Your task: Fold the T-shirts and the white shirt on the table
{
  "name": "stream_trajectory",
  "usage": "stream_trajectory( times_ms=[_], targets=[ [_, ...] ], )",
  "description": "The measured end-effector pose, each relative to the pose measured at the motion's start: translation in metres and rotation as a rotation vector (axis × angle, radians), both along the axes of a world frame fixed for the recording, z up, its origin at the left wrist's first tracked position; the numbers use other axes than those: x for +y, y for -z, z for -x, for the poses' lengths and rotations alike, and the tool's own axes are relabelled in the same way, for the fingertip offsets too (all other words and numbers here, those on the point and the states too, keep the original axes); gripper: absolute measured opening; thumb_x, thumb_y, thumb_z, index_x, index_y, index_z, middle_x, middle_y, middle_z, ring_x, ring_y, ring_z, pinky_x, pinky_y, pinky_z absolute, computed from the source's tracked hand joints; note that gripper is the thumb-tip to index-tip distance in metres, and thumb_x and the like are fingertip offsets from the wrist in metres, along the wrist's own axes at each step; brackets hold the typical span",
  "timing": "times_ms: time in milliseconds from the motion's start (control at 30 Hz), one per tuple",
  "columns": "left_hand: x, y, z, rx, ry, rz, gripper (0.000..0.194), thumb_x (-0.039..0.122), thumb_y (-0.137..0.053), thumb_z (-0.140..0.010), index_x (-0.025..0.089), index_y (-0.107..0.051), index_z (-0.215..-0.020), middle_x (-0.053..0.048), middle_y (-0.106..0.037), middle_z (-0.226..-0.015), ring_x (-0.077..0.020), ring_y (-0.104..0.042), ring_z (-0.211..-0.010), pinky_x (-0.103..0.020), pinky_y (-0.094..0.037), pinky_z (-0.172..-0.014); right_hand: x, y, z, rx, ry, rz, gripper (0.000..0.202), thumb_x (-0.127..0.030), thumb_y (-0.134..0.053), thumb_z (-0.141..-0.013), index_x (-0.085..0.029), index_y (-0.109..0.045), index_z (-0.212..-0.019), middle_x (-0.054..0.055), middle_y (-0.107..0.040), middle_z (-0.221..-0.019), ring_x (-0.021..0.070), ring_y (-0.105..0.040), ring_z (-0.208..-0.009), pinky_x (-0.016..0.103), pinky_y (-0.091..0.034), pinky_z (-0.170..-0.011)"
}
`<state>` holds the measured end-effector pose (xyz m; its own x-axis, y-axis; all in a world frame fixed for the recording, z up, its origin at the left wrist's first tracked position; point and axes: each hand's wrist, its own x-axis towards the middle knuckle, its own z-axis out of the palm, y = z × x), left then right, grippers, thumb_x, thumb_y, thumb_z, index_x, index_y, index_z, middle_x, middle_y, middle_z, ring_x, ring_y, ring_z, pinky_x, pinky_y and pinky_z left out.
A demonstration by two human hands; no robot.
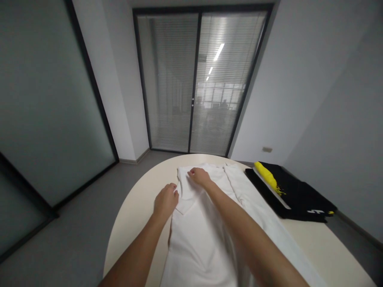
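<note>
A white shirt (194,239) lies spread on the round table, with a small flap folded over near its far left corner. My left hand (166,200) is at the shirt's left edge, thumb and fingers curled in around the cloth there. Over the far end of the flap, my right hand (200,176) has its fingers drawn together in a pinch on the fabric. My right forearm crosses above the shirt and hides part of its middle.
Dark folded clothing (299,191) with a yellow piece (265,175) on top lies on the right of the pale table (128,223). Beyond the table's far edge stand glass doors (170,87) with blinds. A frosted glass panel (50,99) is on the left.
</note>
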<state>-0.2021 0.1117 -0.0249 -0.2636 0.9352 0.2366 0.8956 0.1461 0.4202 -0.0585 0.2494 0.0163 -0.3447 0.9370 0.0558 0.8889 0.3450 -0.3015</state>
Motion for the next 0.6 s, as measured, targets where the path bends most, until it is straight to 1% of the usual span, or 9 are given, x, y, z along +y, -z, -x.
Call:
stream_trajectory(
  times_ms=[67,133,200,300,400,467,533,600],
  targets=[
    [-0.001,-0.001,-0.001,0.001,-0.011,0.004,0.02,0.021,-0.051,-0.093,0.02,-0.061,-0.11,-0.008,-0.069,-0.11,-0.0194,-0.066,-0.1,-0.028,-0.046,-0.08,0.008,0.007,0.019,0.021,0.029,0.031,0.042,-0.05,-0.047,-0.094,-0.019,-0.073,-0.106,0.015,-0.07,-0.118,0.0294,-0.061,-0.114,0.038,-0.045,-0.092],
    [-0.002,-0.002,-0.003,0.002,-0.024,0.009,0.019,0.021,-0.051,-0.093,0.02,-0.061,-0.11,-0.007,-0.069,-0.11,-0.0199,-0.066,-0.099,-0.028,-0.046,-0.079,0.013,0.015,0.032,0.052,0.066,0.051,0.045,-0.052,-0.048,-0.093,-0.017,-0.074,-0.101,0.018,-0.069,-0.119,0.0328,-0.06,-0.115,0.042,-0.046,-0.092],
    [-0.002,-0.005,-0.004,0.0,-0.04,0.017,0.019,0.021,-0.052,-0.092,0.021,-0.06,-0.11,-0.007,-0.07,-0.109,-0.0203,-0.067,-0.098,-0.029,-0.045,-0.078,0.019,0.023,0.041,0.094,0.091,0.058,0.042,-0.05,-0.051,-0.092,-0.016,-0.073,-0.101,0.018,-0.069,-0.118,0.0337,-0.059,-0.116,0.043,-0.046,-0.093],
    [-0.003,-0.008,-0.006,-0.01,-0.064,0.033,0.022,0.019,-0.052,-0.092,0.021,-0.059,-0.112,-0.007,-0.07,-0.11,-0.0204,-0.067,-0.097,-0.029,-0.045,-0.078,0.032,0.031,0.048,0.179,0.097,0.053,0.037,-0.045,-0.049,-0.093,-0.018,-0.069,-0.11,0.015,-0.071,-0.114,0.0293,-0.063,-0.109,0.04,-0.047,-0.091],
    [-0.003,-0.01,-0.008,-0.03,-0.073,0.025,0.025,0.018,-0.051,-0.093,0.021,-0.057,-0.117,-0.007,-0.07,-0.112,-0.0197,-0.068,-0.097,-0.027,-0.044,-0.078,0.049,0.033,0.049,0.273,0.088,0.018,0.04,-0.04,-0.036,-0.1,-0.017,-0.059,-0.123,0.012,-0.07,-0.116,0.0211,-0.065,-0.104,0.032,-0.048,-0.09],
    [-0.002,-0.011,-0.01,-0.048,-0.063,0.018,0.025,0.022,-0.05,-0.095,0.022,-0.056,-0.119,-0.006,-0.071,-0.11,-0.0193,-0.068,-0.094,-0.027,-0.044,-0.075,0.059,0.033,0.047,0.312,0.077,-0.005,0.039,-0.036,-0.031,-0.102,-0.016,-0.055,-0.126,0.011,-0.069,-0.119,0.0177,-0.065,-0.104,0.027,-0.047,-0.089],
    [-0.002,-0.011,-0.012,-0.058,-0.036,0.028,0.026,0.03,-0.049,-0.097,0.023,-0.055,-0.121,-0.005,-0.073,-0.102,-0.0199,-0.069,-0.088,-0.028,-0.044,-0.072,0.063,0.033,0.043,0.317,0.056,0.0,0.034,-0.033,-0.038,-0.1,-0.016,-0.056,-0.124,0.01,-0.07,-0.113,0.0173,-0.066,-0.1,0.025,-0.048,-0.086],
    [-0.002,-0.011,-0.013,-0.053,-0.006,0.043,0.029,0.037,-0.045,-0.099,0.025,-0.056,-0.123,-0.004,-0.074,-0.094,-0.0205,-0.069,-0.083,-0.028,-0.044,-0.07,0.063,0.035,0.037,0.302,0.022,0.017,0.032,-0.031,-0.048,-0.096,-0.018,-0.056,-0.124,0.007,-0.073,-0.103,0.0173,-0.067,-0.095,0.025,-0.048,-0.085]
  ],
)
